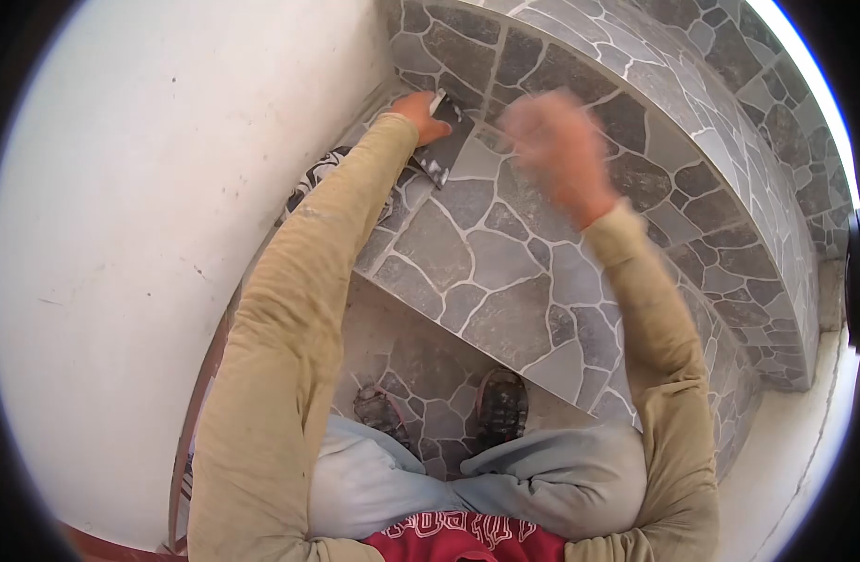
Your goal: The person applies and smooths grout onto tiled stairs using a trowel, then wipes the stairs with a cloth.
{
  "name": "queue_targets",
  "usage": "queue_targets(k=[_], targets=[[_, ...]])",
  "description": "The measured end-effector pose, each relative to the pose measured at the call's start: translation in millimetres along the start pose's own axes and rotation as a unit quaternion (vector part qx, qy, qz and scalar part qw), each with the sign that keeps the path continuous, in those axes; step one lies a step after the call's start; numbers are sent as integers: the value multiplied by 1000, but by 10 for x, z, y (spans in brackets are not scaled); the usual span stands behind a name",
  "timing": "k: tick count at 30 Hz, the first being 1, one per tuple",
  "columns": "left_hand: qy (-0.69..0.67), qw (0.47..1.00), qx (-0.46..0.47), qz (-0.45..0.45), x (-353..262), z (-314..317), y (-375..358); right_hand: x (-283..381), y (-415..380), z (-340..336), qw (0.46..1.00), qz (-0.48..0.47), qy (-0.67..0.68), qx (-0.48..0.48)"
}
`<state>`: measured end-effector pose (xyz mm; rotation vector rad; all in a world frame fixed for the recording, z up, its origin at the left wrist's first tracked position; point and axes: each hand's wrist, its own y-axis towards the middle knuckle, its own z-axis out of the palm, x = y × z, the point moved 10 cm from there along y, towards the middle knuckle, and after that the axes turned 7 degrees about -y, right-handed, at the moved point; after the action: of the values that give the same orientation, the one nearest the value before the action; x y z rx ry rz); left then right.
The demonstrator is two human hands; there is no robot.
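My left hand [421, 116] is closed on the edge of a dark flat plate [441, 155] with white smears on it, possibly a trowel or float blade. It is held just above the stone-patterned step, in the corner by the white wall. My right hand [559, 150] is raised over the step to the right of the plate, smeared by motion. Its fingers are too blurred to read, and no object shows in it. Next to my left forearm, a black-and-white patterned cloth [319, 176] lies partly hidden on the step.
The step [510, 323] has grey stone-patterned tiles with pale joints. A curved tiled riser [636, 126] and higher steps rise behind it. A white wall [140, 215] stands close on the left. My shoes [501, 408] are on the lower tiled level.
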<state>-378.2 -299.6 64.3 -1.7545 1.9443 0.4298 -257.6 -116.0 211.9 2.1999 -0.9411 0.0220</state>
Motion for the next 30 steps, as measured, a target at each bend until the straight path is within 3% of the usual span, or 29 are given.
queue_targets(k=[1, 2, 5, 7, 9, 13, 18, 21, 23, 25, 27, 30], targets=[[-5, 1000, -20, 10, 37, -28, 8, 287, -193, 359, 994, -51, -94, -8], [-10, 999, -36, 22, 48, -35, 14, 351, -298, 770, 987, 40, -115, 109], [-16, 999, 24, 42, -87, -27, 18, 362, -453, 1355, 979, 57, -153, 123], [-1, 999, 18, 38, -103, -96, 34, 181, -411, 1512, 970, 144, -126, 151], [-14, 997, 68, 30, -70, -102, 60, 121, -347, 1607, 969, 148, -129, 148], [-148, 986, 69, -14, 141, 31, 197, 122, -203, 1634, 969, 154, -125, 146], [-184, 979, 81, -18, 511, 249, 455, 49, -208, 1787, 961, 167, -139, 172], [-223, 964, 140, -33, 426, 346, 365, 93, -164, 1826, 958, 170, -151, 177], [-199, 976, 76, -37, 265, 149, 286, 62, -163, 1800, 955, 174, -160, 178], [-209, 972, 101, -24, 173, 208, 270, 91, -181, 1788, 954, 168, -170, 179], [-105, 992, 56, 32, 44, 116, 178, 72, -204, 1778, 953, 178, -158, 189], [-190, 980, 65, -5, 382, 183, 336, 103, -169, 1827, 957, 161, -153, 186]])
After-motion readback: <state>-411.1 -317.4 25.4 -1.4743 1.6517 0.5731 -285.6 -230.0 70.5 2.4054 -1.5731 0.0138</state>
